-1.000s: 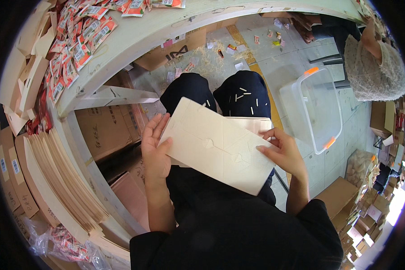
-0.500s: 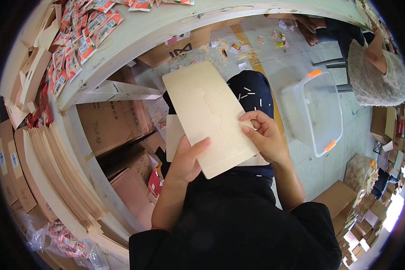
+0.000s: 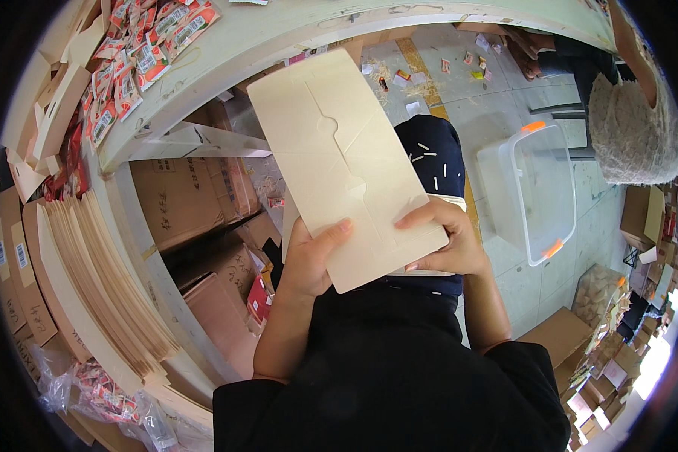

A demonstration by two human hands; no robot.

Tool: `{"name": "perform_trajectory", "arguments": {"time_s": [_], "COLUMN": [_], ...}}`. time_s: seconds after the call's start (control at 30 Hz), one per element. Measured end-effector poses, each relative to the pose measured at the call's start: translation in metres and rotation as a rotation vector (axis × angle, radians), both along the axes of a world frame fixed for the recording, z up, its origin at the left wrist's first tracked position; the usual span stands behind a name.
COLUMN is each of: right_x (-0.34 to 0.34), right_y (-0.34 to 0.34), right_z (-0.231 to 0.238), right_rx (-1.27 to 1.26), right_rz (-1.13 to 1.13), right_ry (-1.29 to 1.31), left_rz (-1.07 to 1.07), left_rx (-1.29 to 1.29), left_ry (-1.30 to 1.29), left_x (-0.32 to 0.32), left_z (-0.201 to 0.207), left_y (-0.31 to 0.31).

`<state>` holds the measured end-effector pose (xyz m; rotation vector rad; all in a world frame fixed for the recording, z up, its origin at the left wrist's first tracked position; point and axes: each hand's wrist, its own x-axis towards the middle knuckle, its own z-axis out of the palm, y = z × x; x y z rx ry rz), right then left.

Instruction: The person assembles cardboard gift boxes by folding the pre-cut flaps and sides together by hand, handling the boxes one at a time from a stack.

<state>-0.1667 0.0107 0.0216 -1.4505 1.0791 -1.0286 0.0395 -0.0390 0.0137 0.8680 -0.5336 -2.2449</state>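
A flat cream cardboard sheet is held tilted above my lap. Cut lines run down its middle with two rounded tabs, and slanting creases cross it. My left hand grips the lower left edge, thumb on top and the other fingers hidden beneath. At the lower right corner, my right hand pinches the sheet between its fingers and thumb. Another cream sheet shows partly beneath, across my lap, mostly covered. Small white strips lie scattered on my dark trouser leg.
Red-and-white packets are heaped on the white table. Upright cardboard sheets stand at the left, near brown boxes. A clear plastic bin with orange clips sits on the floor at right. Beyond it is another person.
The sheet has moved up and left, and its cut lines and tabs show more plainly. My right hand has shifted from the right edge to the lower right corner.
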Motion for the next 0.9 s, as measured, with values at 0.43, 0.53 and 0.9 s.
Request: {"name": "perform_trajectory", "arguments": {"time_s": [0.43,0.53,0.9], "right_x": [0.028,0.032,0.038], "right_y": [0.006,0.000,0.017], "right_z": [-0.025,-0.013,-0.012], "right_rx": [0.172,0.225,0.394], "right_rz": [-0.508,-0.540,-0.501], "right_ry": [-0.127,-0.235,-0.583], "left_rz": [-0.095,-0.161,-0.061], "left_rx": [-0.155,-0.204,-0.255], "left_ry": [-0.104,-0.171,-0.215], "left_x": [-0.012,-0.013,-0.017], "left_z": [0.002,-0.007,-0.016], "left_y": [0.007,0.008,0.016]}}
